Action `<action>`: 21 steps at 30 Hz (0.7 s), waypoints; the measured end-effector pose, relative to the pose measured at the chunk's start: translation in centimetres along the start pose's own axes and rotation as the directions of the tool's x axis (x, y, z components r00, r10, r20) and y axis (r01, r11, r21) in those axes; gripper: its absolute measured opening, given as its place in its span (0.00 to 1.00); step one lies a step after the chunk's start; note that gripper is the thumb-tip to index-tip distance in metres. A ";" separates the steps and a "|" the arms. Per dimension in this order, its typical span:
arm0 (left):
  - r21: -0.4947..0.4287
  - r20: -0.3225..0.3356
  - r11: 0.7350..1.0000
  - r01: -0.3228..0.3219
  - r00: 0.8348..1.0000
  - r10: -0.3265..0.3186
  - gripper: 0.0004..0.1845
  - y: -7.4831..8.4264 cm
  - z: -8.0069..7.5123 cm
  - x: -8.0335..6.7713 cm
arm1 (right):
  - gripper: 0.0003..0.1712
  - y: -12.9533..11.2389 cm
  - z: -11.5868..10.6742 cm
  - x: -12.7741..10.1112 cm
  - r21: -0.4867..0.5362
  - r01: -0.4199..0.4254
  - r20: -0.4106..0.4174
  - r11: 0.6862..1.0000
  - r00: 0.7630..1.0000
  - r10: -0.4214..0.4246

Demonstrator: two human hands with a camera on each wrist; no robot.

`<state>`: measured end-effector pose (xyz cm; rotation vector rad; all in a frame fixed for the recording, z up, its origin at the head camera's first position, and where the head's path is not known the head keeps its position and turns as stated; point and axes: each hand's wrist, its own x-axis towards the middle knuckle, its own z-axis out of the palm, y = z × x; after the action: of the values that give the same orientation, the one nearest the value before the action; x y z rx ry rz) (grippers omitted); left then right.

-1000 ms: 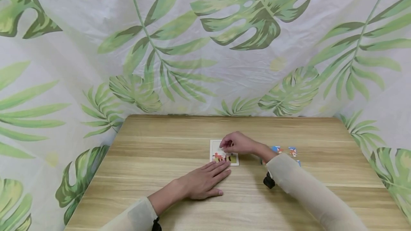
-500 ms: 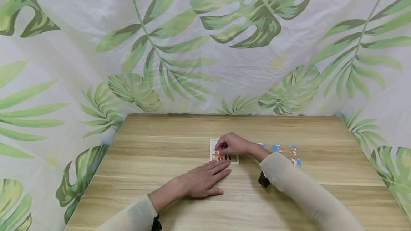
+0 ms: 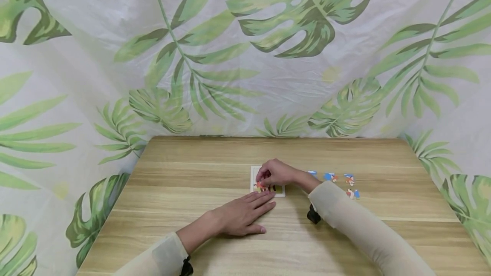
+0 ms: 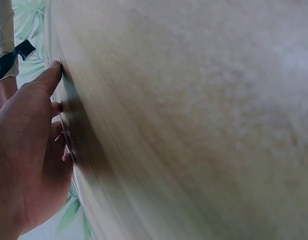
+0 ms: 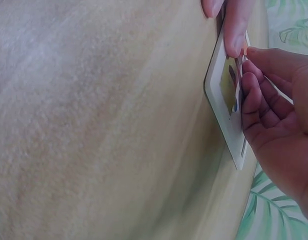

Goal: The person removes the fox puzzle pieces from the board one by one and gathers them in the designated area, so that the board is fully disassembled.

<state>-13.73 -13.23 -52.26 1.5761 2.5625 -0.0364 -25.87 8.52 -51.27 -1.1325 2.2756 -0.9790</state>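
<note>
I am looking down at a pale wooden surface walled in on three sides by a white cloth printed with green leaves. Near the middle lies a small puzzle tray, a white-rimmed card that is slightly taller than wide as I see it, its long side running away from me.

My right hand sits directly on top of the tray, reaching in from the right, so the tray lies under and just left of its fingers. The fingers are curled and pinch a small puzzle piece against the tray's near left part. In the right wrist view the fingertips bunch at the tray's recess, with the thin piece standing on edge between them; I cannot tell whether it is seated yet.

My left hand lies flat on the surface on the near side of the tray, fingers straight and holding nothing. Its fingertips reach the tray's near edge, and the right wrist view shows one fingertip pressed on the rim. Of the two, the right hand is the one over the picture area.

Loose puzzle pieces, blue with orange, lie scattered on the surface well to the right of the tray, beyond my right forearm.
</note>
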 end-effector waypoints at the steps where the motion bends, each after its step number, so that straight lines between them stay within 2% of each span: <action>1: -0.001 0.001 1.000 -0.001 1.000 0.001 0.41 0.0 0.0 0.0 | 0.06 0.0 0.0 0.0 0.001 -0.003 0.003 1.000 1.000 0.003; 8: -0.027 0.018 1.000 0.008 1.000 -0.008 0.41 0.1 -0.3 0.0 | 0.06 0.1 0.0 0.0 0.048 -0.022 0.007 0.999 1.000 0.022; 21: -0.021 0.000 1.000 -0.004 1.000 0.004 0.42 0.0 -0.4 0.0 | 0.05 0.1 -0.1 -0.2 0.164 -0.068 0.040 0.984 0.997 0.062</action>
<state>-13.78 -13.14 -51.86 1.5743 2.5512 -0.0088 -25.87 8.71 -51.28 -0.9921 2.1450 -1.0919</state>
